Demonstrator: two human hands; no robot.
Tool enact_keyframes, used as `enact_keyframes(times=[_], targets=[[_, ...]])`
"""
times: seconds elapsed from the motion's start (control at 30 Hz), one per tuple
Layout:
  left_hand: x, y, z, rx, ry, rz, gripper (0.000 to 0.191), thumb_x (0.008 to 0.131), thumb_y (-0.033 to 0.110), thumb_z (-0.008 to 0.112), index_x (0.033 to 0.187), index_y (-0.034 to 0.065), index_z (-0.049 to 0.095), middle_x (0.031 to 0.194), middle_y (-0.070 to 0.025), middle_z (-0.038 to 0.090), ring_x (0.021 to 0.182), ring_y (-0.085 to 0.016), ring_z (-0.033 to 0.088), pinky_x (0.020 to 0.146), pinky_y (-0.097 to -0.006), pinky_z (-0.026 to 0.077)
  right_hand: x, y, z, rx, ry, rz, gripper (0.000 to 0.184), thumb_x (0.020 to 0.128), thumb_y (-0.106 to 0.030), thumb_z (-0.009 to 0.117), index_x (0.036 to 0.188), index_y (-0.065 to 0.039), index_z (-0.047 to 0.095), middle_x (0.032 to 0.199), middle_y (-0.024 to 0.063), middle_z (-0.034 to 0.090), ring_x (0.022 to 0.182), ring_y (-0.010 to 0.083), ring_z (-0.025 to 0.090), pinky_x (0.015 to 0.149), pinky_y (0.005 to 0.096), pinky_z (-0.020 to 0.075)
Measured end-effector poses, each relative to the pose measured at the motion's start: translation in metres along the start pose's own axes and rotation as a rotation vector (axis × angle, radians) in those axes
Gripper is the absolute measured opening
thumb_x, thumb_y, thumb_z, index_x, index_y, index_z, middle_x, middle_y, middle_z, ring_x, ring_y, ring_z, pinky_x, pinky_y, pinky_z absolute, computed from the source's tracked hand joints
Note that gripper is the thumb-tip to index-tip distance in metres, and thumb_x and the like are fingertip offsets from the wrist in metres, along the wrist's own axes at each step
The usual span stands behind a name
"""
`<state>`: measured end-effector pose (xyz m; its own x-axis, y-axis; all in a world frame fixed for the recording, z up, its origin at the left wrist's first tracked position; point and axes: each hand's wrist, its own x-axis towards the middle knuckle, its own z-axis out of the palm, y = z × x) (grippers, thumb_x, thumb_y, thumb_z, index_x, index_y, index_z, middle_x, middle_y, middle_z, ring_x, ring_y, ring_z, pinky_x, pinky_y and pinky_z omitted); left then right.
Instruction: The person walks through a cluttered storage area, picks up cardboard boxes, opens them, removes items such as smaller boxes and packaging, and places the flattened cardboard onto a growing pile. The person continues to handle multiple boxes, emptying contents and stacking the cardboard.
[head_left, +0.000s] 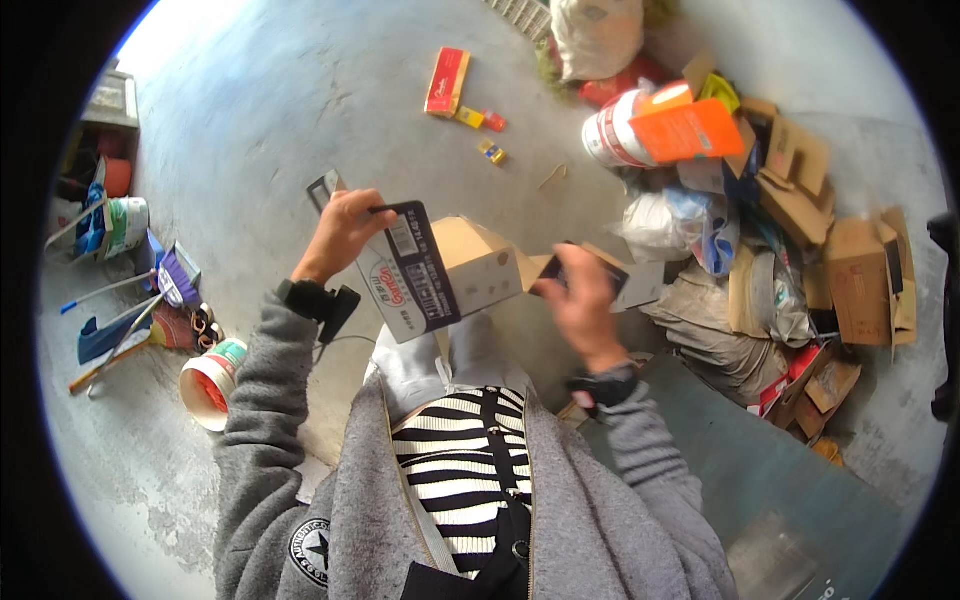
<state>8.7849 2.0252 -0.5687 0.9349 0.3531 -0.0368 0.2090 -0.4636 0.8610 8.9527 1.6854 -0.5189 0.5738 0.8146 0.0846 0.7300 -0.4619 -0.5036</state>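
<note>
My left hand (341, 229) grips the upper edge of a printed cardboard box (409, 277), white and grey with a black border, its fingers over the rim. Part of the box's plain brown inside (469, 244) shows to the right. My right hand (585, 300), somewhat blurred, has its thumb and fingers on a dark flap (559, 274) at the right end of the same cardboard. The box is spread sideways above my legs. A wristband with a dark device sits on my left wrist, and a dark band circles my right wrist.
Flattened cartons (862, 277), plastic bags and an orange box (694, 131) on a white bucket (611, 135) are heaped at right. A red box (448, 81) and small packets lie on the concrete floor ahead. At left are a bucket (202, 390), a purple broom (178, 279) and a blue dustpan (105, 341).
</note>
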Motion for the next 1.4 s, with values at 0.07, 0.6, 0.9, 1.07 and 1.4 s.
enact_keyframes(times=[0.07,0.6,0.9,1.07,1.4], targets=[[0.007,0.018,0.006,0.007,-0.014,0.011,0.016,0.084,0.015,0.074,0.08,0.0046,0.063,0.072,-0.0089,0.058,0.077,-0.027,0.05,0.081,-0.0369,0.039,0.024,-0.02,0.043,-0.037,0.069,-0.09,0.049,0.091,-0.041,0.065,0.12,-0.002,0.058,0.115,0.0174,0.061,0.108,0.0346,0.057,0.091,0.043,0.0462],[-0.073,-0.011,-0.074,-0.275,0.191,-0.146,0.028,0.095,0.004,0.063,0.122,-0.004,0.064,0.112,-0.0038,0.066,0.105,-0.01,0.057,0.098,-0.028,0.044,-0.014,0.101,0.059,-0.095,0.344,0.647,0.063,0.097,-0.046,0.057,0.055,0.001,0.058,0.057,0.0215,0.055,0.053,0.0421,0.054,0.051,0.0494,0.0399],[-0.139,0.003,-0.067,-0.382,-0.137,-0.457,0.025,0.08,-0.011,0.07,0.103,-0.0002,0.065,0.1,-0.002,0.067,0.096,-0.009,0.058,0.088,-0.0243,0.045,-0.018,0.058,0.01,-0.076,0.654,0.328,0.047,0.093,-0.016,0.068,0.056,-0.002,0.043,0.055,0.0118,0.042,0.051,0.0305,0.042,0.049,0.0414,0.0344],[-0.111,0.044,-0.056,-0.346,-0.029,-0.284,0.021,0.08,-0.013,0.067,0.096,-0.0005,0.067,0.091,-0.0048,0.067,0.085,-0.012,0.06,0.079,-0.0243,0.047,-0.024,0.071,0.003,0.027,0.681,0.486,0.05,0.096,-0.025,0.066,0.058,-0.001,0.043,0.055,0.0125,0.039,0.051,0.0299,0.039,0.049,0.0408,0.0333],[-0.02,0.161,-0.116,0.077,0.097,0.275,0.012,0.075,0.005,0.072,0.083,-0.0035,0.068,0.086,-0.0123,0.072,0.082,-0.023,0.063,0.081,-0.0331,0.045,-0.055,0.128,-0.047,0.322,0.508,0.616,0.079,0.08,-0.049,0.079,0.139,-0.007,0.048,0.129,0.0136,0.059,0.115,0.025,0.059,0.092,0.0373,0.0478]])
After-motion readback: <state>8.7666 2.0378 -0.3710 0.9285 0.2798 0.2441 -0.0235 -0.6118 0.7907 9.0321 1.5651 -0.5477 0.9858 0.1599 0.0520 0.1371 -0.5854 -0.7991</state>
